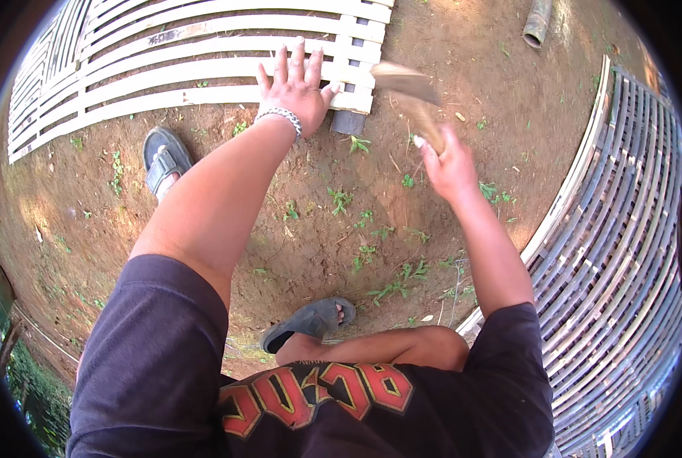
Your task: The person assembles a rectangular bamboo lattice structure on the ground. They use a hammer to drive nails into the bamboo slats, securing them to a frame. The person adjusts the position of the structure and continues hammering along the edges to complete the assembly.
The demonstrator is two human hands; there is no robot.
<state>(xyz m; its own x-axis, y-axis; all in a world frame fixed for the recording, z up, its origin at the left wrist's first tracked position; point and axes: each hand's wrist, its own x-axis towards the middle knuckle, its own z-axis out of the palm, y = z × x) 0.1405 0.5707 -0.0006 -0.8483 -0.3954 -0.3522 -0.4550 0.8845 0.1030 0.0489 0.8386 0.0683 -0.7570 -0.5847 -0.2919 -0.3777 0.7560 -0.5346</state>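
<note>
My left hand (295, 95), a chain bracelet at its wrist, lies with fingers spread on the slats near the right end of a pale slatted bamboo panel (203, 70). Under that end of the panel a grey block-like support (348, 123) sticks out. To the right, my right hand (451, 164) is closed around the wooden handle of a hammer (407, 82). Its brown head is smeared by motion and hangs in front of the panel's end; whether it touches the slats I cannot tell.
A second, darker slatted panel (615, 252) curves along the right side. At the top right lies a hollow bamboo tube (537, 27). Brown soil (318, 267) with small green weeds (398, 284) spreads between the panels, where my sandaled feet stand.
</note>
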